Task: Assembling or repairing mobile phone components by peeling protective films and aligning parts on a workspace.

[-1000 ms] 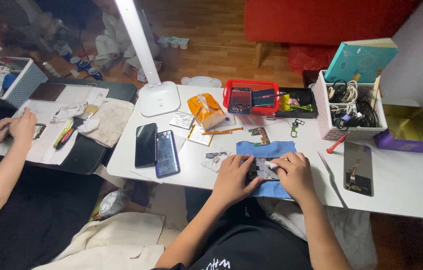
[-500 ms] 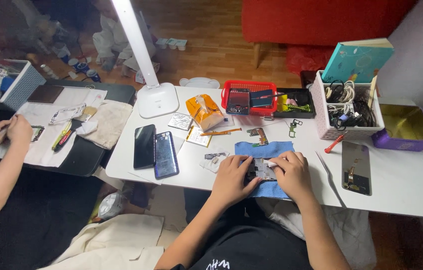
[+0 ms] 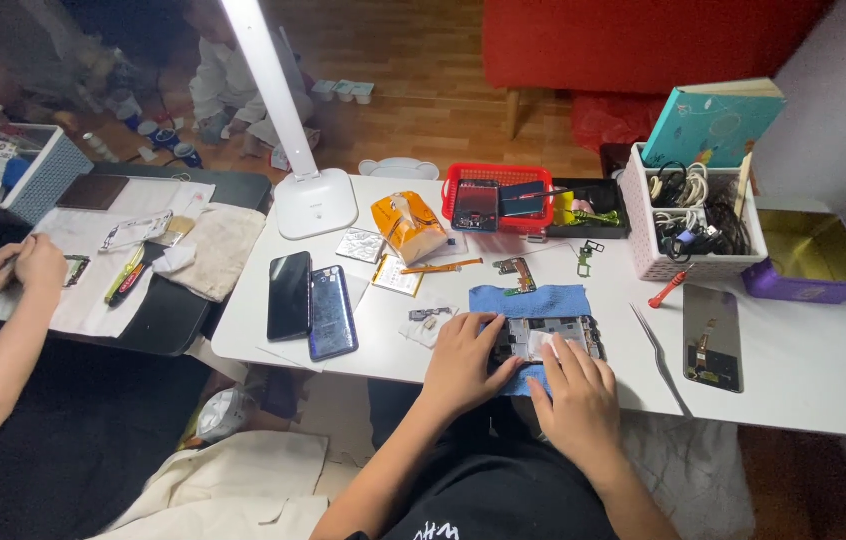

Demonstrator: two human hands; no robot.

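Note:
An opened phone frame (image 3: pixel 558 334) lies on a blue cloth (image 3: pixel 533 302) near the front edge of the white table (image 3: pixel 803 360). My left hand (image 3: pixel 460 362) rests on the frame's left end and holds it down. My right hand (image 3: pixel 575 398) presses a small white wipe (image 3: pixel 541 345) onto the frame's middle with its fingertips. Both forearms come up from the bottom of the view.
Two dark phones (image 3: pixel 308 300) lie left of the cloth, with tweezers (image 3: pixel 658 345) and a phone screen panel (image 3: pixel 713 337) to the right. Behind are an orange pouch (image 3: pixel 408 225), a red basket (image 3: pixel 499 196), a cable basket (image 3: pixel 698 225), a purple tin (image 3: pixel 811 255) and a white lamp (image 3: pixel 288 110). Another person's hands (image 3: pixel 18 265) work at the left table.
The view has shifted slightly. My hands stay on the phone frame, the right one still pressing the wipe; the other person's hands have barely moved.

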